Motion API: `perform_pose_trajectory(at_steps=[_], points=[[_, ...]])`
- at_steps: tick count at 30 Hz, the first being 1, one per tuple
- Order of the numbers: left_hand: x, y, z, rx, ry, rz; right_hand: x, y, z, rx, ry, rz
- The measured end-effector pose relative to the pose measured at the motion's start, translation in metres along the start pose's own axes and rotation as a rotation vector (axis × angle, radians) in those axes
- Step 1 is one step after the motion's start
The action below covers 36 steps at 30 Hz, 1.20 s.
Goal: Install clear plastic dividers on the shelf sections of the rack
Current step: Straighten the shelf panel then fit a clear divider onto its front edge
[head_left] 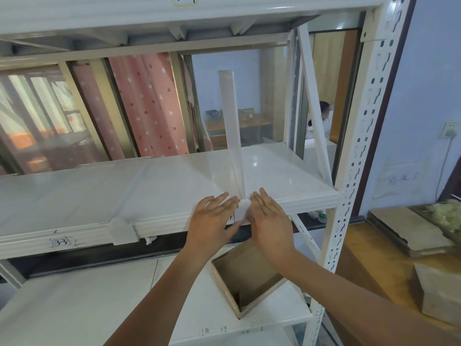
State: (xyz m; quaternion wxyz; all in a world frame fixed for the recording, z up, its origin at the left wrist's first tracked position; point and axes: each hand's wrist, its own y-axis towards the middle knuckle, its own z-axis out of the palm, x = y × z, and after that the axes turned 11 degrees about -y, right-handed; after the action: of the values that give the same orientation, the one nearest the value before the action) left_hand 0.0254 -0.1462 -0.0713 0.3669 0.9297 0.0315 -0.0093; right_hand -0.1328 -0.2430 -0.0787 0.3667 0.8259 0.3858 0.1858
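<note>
A clear plastic divider (231, 126) stands upright across the white shelf (154, 181) of the rack, running from the back edge to the front lip. Its front clip (243, 211) hangs over the shelf's front edge. My left hand (212, 218) and my right hand (268, 218) lie flat with fingers stretched, one on each side of the clip, pressing against it. A second divider (124, 206) sits further left on the same shelf, its clip (123, 231) hooked over the front lip.
An open cardboard box (247, 278) lies on the lower shelf under my hands. The rack's perforated white upright (359, 151) stands at the right. Stacked boards (409, 228) rest on a wooden surface to the right. A person sits beyond the window.
</note>
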Motion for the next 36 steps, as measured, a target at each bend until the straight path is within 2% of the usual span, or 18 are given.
perform_pose_trajectory(at_steps=[27,36], points=[[-0.004,-0.005,-0.007,-0.043,0.016,-0.045,0.009,0.002,0.001,0.022,0.017,-0.019],[-0.006,-0.004,-0.012,0.044,0.002,-0.088,0.007,0.001,0.001,0.024,0.008,-0.058]])
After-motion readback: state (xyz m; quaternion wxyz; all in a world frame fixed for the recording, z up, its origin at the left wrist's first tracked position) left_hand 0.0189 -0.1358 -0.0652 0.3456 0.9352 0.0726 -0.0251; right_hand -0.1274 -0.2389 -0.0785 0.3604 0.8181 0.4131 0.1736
